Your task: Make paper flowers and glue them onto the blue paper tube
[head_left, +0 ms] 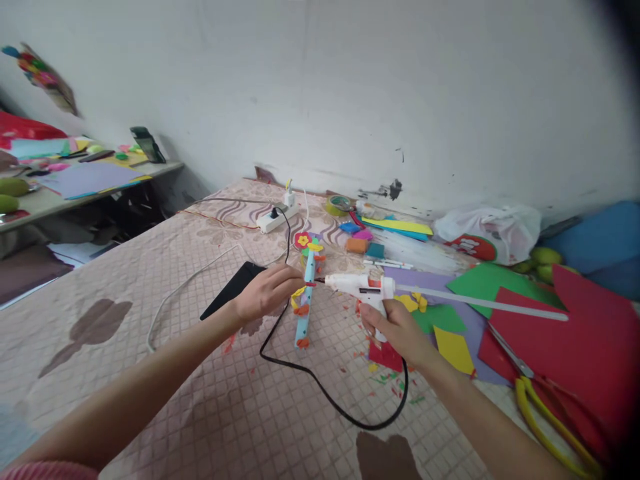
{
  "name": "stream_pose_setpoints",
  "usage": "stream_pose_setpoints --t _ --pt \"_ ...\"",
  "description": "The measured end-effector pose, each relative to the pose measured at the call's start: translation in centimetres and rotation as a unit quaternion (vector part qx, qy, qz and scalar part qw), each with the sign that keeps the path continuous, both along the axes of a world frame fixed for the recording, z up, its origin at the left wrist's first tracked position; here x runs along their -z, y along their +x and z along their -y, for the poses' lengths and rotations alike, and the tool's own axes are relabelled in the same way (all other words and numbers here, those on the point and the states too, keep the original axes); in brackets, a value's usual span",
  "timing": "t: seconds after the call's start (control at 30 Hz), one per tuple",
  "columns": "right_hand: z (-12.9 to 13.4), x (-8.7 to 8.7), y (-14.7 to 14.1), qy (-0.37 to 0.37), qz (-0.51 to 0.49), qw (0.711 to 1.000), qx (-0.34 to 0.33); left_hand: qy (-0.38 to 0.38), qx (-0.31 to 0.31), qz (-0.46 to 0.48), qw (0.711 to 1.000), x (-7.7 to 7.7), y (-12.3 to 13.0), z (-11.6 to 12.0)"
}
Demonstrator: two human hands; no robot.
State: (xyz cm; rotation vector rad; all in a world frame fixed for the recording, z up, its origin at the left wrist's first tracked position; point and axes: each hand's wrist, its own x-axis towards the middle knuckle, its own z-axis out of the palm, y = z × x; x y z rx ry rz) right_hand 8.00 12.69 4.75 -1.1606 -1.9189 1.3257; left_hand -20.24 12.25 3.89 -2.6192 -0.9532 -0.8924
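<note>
My right hand (393,327) is wrapped round the handle of a white hot glue gun (355,285). A long translucent glue stick (480,303) sticks out of its back, and a black cord runs from its grip. The gun's nozzle points left, at or very near a light blue strip (303,325) decorated with small orange, yellow and red pieces. My left hand (267,291) pinches this strip near its middle; its fingertips are partly hidden. A red and yellow flower (303,241) shows at the strip's far end. Under my left hand lies a black flat object (227,293).
Behind my hands stands a white power strip (277,217) with plugs and cords. To the right are coloured sheets (540,333), yellow-handled scissors (530,393), a tape roll (339,204) and a plastic bag (493,227). A second table (170,168) at left holds a phone (148,145).
</note>
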Motion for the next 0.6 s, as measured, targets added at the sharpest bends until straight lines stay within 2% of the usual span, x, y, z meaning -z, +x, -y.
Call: stream_pose_setpoints --t 0.13,0.6 --pt "0.23 0.11 0.03 0.046 0.032 0.998 -0.002 0.015 0.017 -0.004 1.000 -0.25 0.21 0.06" --pt "0.69 -0.08 -0.14 0.116 0.074 0.990 0.008 0.010 0.028 0.014 0.999 -0.42 0.57 0.31"
